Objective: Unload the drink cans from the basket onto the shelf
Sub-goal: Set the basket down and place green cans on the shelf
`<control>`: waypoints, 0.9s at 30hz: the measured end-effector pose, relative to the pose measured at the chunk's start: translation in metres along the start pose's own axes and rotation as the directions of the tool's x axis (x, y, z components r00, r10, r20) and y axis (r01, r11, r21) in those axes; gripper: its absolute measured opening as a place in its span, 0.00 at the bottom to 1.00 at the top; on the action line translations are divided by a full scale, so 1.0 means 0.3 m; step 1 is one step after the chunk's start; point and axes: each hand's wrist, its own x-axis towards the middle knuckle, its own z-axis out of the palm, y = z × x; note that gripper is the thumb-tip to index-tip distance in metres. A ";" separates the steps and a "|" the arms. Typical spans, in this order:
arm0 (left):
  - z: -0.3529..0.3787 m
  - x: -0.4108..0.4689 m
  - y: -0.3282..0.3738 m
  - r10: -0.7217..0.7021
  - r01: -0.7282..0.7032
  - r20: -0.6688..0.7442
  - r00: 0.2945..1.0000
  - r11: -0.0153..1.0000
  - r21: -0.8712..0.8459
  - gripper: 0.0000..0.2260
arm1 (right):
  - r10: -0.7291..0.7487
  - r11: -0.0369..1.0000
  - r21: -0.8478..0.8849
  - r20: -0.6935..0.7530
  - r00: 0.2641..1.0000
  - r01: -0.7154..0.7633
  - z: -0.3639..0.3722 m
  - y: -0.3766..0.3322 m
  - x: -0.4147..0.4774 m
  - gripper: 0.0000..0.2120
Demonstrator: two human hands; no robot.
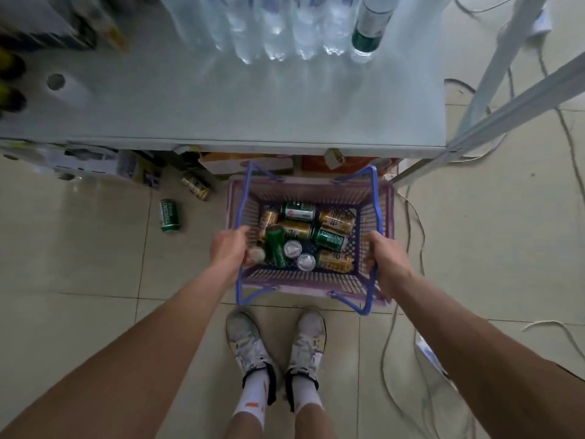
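Left hand (229,248) and right hand (384,258) curl their fingers round the blue side handles (378,191) of the pink slatted plastic basket (304,277), just short of the grey shelf (253,115) edge, with a green can (329,239) inside reading TSINGTAO.

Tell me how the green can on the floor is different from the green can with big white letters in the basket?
The floor can lies alone on the tiles, left of the basket. The lettered can lies inside it, packed against gold cans. The floor can points toward the shelf, while the lettered can lies crosswise. Both are green, have white writing and lie on their sides.
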 end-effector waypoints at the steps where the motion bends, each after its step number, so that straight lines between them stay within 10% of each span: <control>1: 0.006 0.026 0.006 0.013 -0.013 -0.016 1.000 1.000 -0.005 0.10 | 0.000 1.000 0.018 0.003 1.000 0.000 -0.005 -0.017 0.027 0.08; 6: 0.030 0.146 0.021 0.103 -0.096 -0.102 0.989 0.993 0.072 0.13 | -0.043 0.999 -0.006 -0.080 0.996 0.043 -0.019 -0.084 0.188 0.09; 15: -0.053 0.307 -0.149 0.039 0.060 -0.190 0.981 0.871 0.487 0.22 | -0.078 0.810 -0.577 -0.286 0.955 -0.107 -0.086 0.102 0.328 0.22; 19: -0.044 0.314 -0.301 -0.113 0.098 -0.007 0.994 0.826 0.555 0.40 | 0.014 0.779 -0.566 -0.414 0.910 -0.270 -0.074 0.261 0.318 0.40; 27: -0.040 0.413 -0.371 0.017 0.021 -0.078 0.997 0.887 0.461 0.17 | 0.064 0.958 -0.256 -0.246 0.967 -0.128 0.007 0.367 0.363 0.34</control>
